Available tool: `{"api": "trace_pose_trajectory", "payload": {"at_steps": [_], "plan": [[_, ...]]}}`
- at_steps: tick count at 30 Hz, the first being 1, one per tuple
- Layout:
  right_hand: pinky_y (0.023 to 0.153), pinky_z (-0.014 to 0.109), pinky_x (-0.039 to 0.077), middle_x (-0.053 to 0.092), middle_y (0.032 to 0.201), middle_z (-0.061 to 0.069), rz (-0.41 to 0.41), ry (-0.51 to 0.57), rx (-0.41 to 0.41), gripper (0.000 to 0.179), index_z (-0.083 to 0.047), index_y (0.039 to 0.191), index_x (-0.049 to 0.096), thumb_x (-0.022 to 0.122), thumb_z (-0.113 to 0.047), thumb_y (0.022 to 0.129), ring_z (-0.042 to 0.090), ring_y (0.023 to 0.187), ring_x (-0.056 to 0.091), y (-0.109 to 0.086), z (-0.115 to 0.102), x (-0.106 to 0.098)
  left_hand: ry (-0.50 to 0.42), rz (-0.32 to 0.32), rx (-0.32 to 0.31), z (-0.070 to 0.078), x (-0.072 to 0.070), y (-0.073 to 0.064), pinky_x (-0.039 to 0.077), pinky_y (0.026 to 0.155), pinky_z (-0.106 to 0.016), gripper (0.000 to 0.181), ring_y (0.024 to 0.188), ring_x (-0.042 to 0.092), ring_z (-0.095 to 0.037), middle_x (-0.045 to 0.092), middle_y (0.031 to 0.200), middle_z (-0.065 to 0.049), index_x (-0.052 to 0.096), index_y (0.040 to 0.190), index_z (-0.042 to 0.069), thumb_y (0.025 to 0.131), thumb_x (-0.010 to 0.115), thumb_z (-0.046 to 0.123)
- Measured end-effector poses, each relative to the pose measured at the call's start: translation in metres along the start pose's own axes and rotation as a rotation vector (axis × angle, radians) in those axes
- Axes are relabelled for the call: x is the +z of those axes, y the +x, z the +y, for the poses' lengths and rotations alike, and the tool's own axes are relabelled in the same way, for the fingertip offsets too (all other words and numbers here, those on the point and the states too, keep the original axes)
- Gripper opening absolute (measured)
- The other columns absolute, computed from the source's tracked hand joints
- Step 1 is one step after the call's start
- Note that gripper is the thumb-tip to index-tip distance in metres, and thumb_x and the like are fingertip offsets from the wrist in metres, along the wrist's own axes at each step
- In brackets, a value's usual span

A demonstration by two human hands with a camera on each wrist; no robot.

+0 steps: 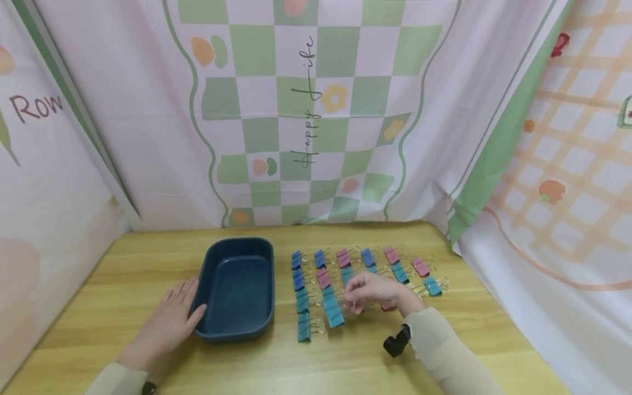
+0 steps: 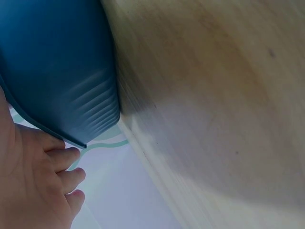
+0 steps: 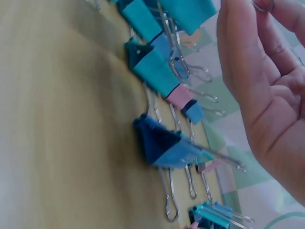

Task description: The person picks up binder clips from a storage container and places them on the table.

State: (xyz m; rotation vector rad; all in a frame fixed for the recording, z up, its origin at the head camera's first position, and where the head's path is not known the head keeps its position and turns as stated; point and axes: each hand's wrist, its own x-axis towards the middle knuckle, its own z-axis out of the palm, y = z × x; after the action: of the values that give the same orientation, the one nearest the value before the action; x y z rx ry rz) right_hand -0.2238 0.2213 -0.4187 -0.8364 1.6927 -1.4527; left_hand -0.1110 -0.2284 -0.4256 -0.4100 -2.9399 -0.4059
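My right hand (image 1: 372,289) pinches the wire handle of a teal binder clip (image 1: 333,314) above the wooden table. In the right wrist view, that teal clip (image 3: 190,13) hangs at the top, beside the fingers. Around and beneath the hand lie binder clips in rough columns: blue ones such as this clip (image 1: 298,280), pink ones (image 1: 344,257) and teal ones (image 1: 303,327). Part of the group is hidden behind the hand. Fingers extended, my left hand (image 1: 170,318) rests against the left side of a dark blue tray (image 1: 270,285), its thumb at the rim.
The wooden table (image 1: 148,258) reaches back to a curtain (image 1: 336,131) with green and white checks. More cloth hangs at both sides. A black strap-like object (image 1: 396,343) sits at the right wrist. One teal clip (image 1: 433,285) lies at the group's right edge.
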Motion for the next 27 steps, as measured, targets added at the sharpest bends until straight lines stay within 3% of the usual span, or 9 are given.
{"api": "trace_pose_trajectory", "payload": {"at_steps": [6, 27], "plan": [[0.064, 0.033, 0.055, 0.065, 0.085, 0.015, 0.016, -0.082, 0.055, 0.019, 0.011, 0.094, 0.062, 0.058, -0.007, 0.089, 0.017, 0.069, 0.062, -0.0021, 0.0060, 0.0011, 0.001, -0.002, 0.002, 0.0008, -0.0021, 0.0005, 0.017, 0.103, -0.057, 0.061, 0.127, 0.024, -0.048, 0.029, 0.140, -0.031, 0.031, 0.134, -0.016, 0.096, 0.046, 0.029], [0.061, 0.030, 0.055, 0.066, 0.089, 0.021, 0.028, -0.119, 0.151, 0.020, 0.009, 0.099, 0.065, 0.059, -0.006, 0.088, 0.016, 0.067, 0.064, -0.0027, 0.0037, 0.0082, 0.012, -0.013, -0.003, -0.0011, 0.0000, 0.0009, 0.017, 0.104, -0.057, 0.061, 0.128, 0.023, -0.047, 0.028, 0.141, -0.030, 0.030, 0.135, -0.015, 0.097, 0.044, 0.031]]}}
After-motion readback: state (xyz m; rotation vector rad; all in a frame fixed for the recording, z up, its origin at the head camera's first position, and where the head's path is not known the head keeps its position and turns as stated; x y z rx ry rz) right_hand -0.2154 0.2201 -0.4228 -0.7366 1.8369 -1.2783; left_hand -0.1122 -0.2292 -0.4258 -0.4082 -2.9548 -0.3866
